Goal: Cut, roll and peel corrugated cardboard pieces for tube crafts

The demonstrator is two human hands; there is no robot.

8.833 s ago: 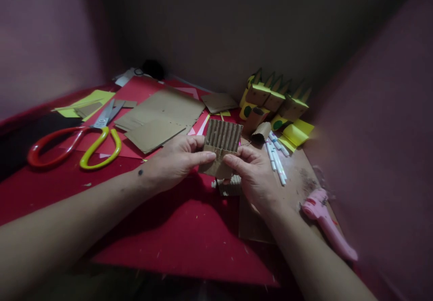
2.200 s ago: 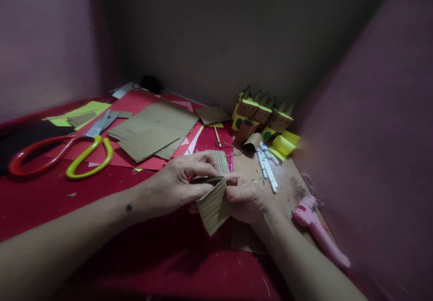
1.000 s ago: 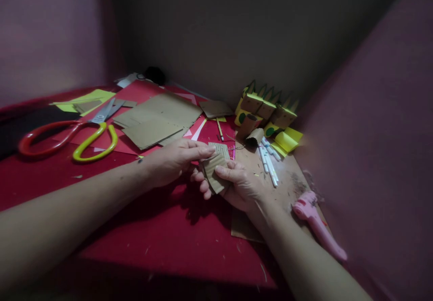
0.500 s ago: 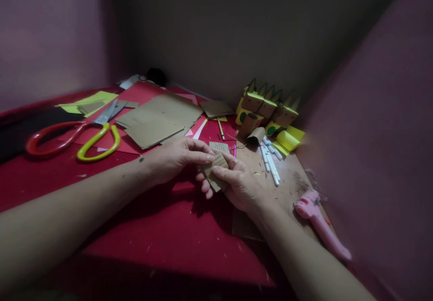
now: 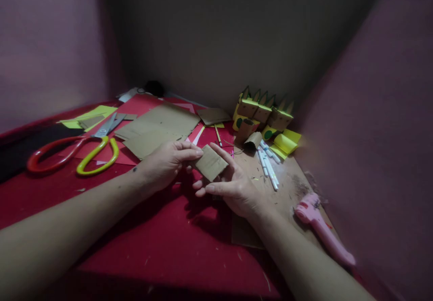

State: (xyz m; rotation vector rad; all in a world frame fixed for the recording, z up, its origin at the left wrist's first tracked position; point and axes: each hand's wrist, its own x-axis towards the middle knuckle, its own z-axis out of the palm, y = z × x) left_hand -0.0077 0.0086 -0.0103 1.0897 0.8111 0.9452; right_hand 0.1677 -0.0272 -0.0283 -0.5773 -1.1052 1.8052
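A small square piece of cardboard (image 5: 212,164) is pinched at its left corner between the thumb and fingers of my left hand (image 5: 167,161). My right hand (image 5: 238,190) is spread around the piece's right side. Its index finger stretches along the far right edge, while its thumb lies apart, just below the near edge. Other right fingertips show beneath the piece, partly hidden by it. Behind my left hand, larger flat cardboard sheets (image 5: 165,119) lie on red paper.
Scissors (image 5: 108,127) with red and yellow handles lie left. White markers (image 5: 269,165), a pencil (image 5: 218,136), cardboard tubes (image 5: 246,131) and a yellow-and-brown spiked craft (image 5: 262,108) stand or lie behind my right hand. A pink glue gun (image 5: 321,229) rests by the right wall.
The small cardboard piece has turned and now shows a smoother face. My right thumb has come off it, and my left hand has shifted slightly left and down. The view tilted up a little.
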